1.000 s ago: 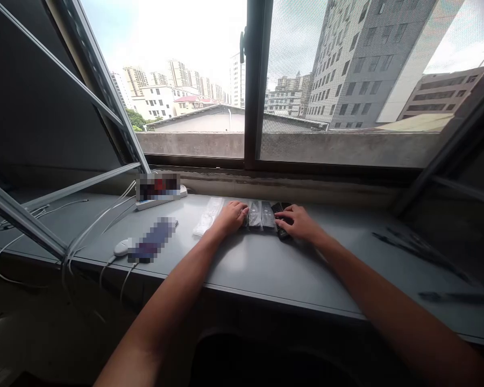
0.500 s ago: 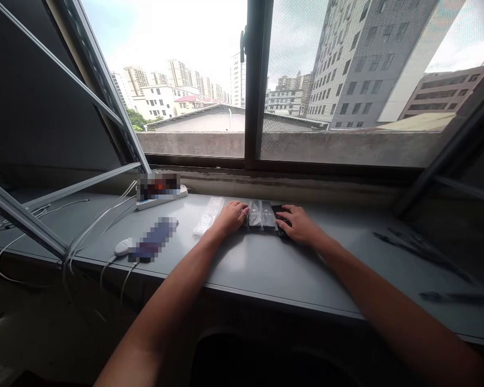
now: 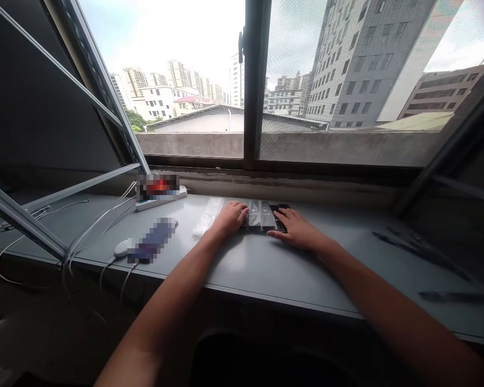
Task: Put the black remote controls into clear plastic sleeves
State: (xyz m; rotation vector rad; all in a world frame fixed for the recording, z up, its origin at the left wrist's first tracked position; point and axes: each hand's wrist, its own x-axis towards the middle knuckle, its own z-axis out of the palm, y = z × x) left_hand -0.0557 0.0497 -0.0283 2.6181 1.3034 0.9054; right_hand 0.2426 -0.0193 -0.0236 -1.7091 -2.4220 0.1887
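A black strip with small keys, apparently a folding keyboard [image 3: 281, 223], lies on the desk under both hands. Clear plastic packets [image 3: 261, 214] cover its middle part. Curled over its left end is my left hand [image 3: 230, 216], closed with the thumb near the index finger; the fingertips are partly hidden. My right hand [image 3: 296, 228] rests at the right end with fingers apart, touching the keys and gripping nothing. A crumpled clear plastic bag [image 3: 208, 216] lies beside my left hand.
On the left are a phone with a blurred screen [image 3: 151, 242], a round white charger [image 3: 122, 247], a white power strip [image 3: 161, 201] and loose white cables. A metal frame [image 3: 44, 226] stands there. Black cables [image 3: 419, 255] lie to the right, and a window rises behind the desk [image 3: 258, 274].
My right hand has slid slightly toward me and spread its fingers, with its thumb further left. More black keys now show beside it. My left hand has stayed nearly still.
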